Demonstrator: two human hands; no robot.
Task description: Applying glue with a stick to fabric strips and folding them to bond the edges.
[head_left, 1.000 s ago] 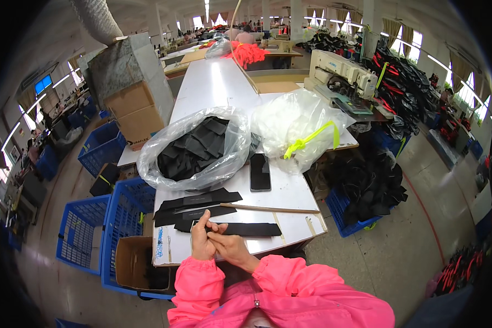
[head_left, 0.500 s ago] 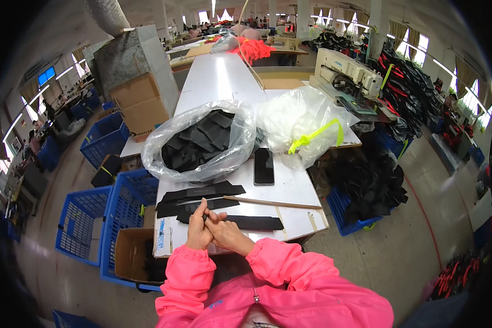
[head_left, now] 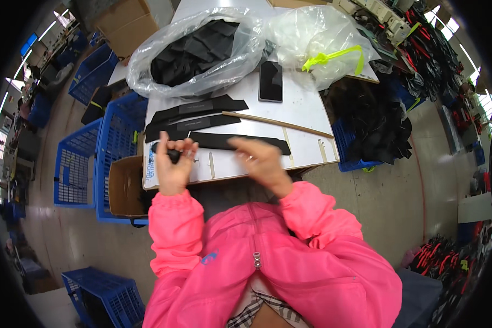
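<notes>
Gripping small rounded black object (head_left: pixel 174 156): L hand (head_left: pixel 173 174), fingers mostly closed, nr white tabletop (head_left: pixel 306 109) edge. R hand (head_left: pixel 262 163) blurred, fingers part-open, can't tell abt grip; blocks pt of long black fabric strip (head_left: pixel 214 140). Thin brown stick (head_left: pixel 279 123), black rectangular phone (head_left: pixel 270 82) lie bhnd.

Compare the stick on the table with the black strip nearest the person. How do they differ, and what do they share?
Colour: the stick is light brown, the strip black.
Width: the stick is much thinner than the strip.
View: the right hand partly hides the strip, while the stick lies uncovered.
Shared: both are long and narrow and lie on the white table.
</notes>
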